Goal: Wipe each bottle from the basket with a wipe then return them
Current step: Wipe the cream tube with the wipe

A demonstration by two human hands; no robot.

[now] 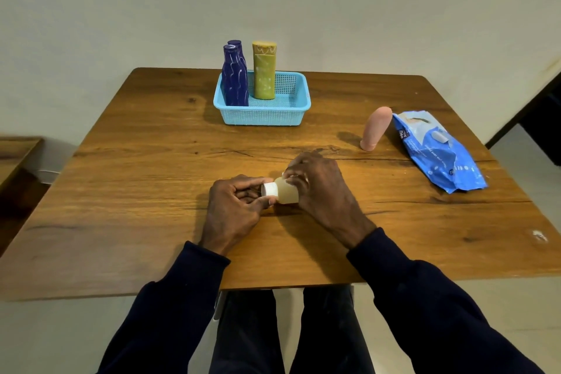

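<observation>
holding a small pale bottle [288, 194] sideways in both hands, low over the middle of the wooden bench [145, 167]. left hand [233, 206] curled round the white cap [269, 190], thumb and fingers pinching it. right hand [318, 188] wrapped over the fat end of the bottle, fingers bent tight on it. a tiny bit of white peeking out under the right fingers, maybe the wipe [284, 175], mostly hidden. hard to tell if the bottle touches the bench.

far back on the bench, a blue basket [264, 117] with little holes in its walls. standing up inside it, on the left side: a front purple bottle [235, 79], a back purple bottle [237, 45] right behind it, and a yellow bottle [264, 76] just beside them.

off to the right, outside the basket, a pink bottle [375, 127] standing on its cap and leaning a little. just beside that, a blue pack of wipes [437, 155] lying flat near the right edge of the bench. dark sleeves [425, 297] on both arms.
</observation>
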